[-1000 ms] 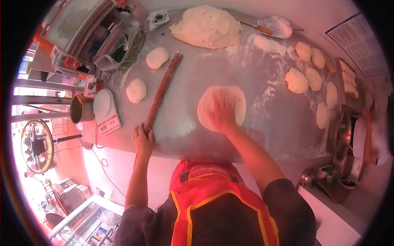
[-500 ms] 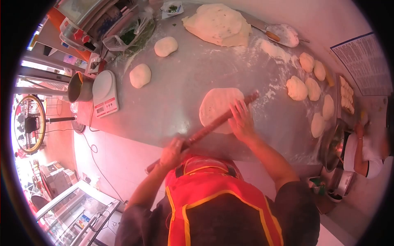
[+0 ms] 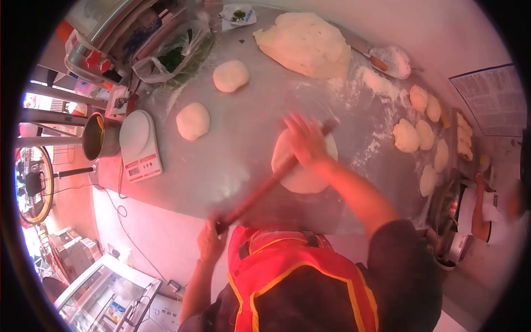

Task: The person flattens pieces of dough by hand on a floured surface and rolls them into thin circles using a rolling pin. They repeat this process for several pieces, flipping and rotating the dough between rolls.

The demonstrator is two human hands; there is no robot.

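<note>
Reddish-brown rolling pin [image 3: 254, 195], long slim cylinder, centre of frame. Long axis diagonal, lower left to upper right, lying across a pale, soft, flat round of dough [image 3: 310, 180]. Table [image 3: 221, 160] is smooth grey metal, white flour [image 3: 379, 83] streaked at upper right. Left hand [image 3: 211, 241] curled round pin's lower-left end. Right hand [image 3: 307, 143] flat over pin's upper part, fingers extended, blurred.
</note>
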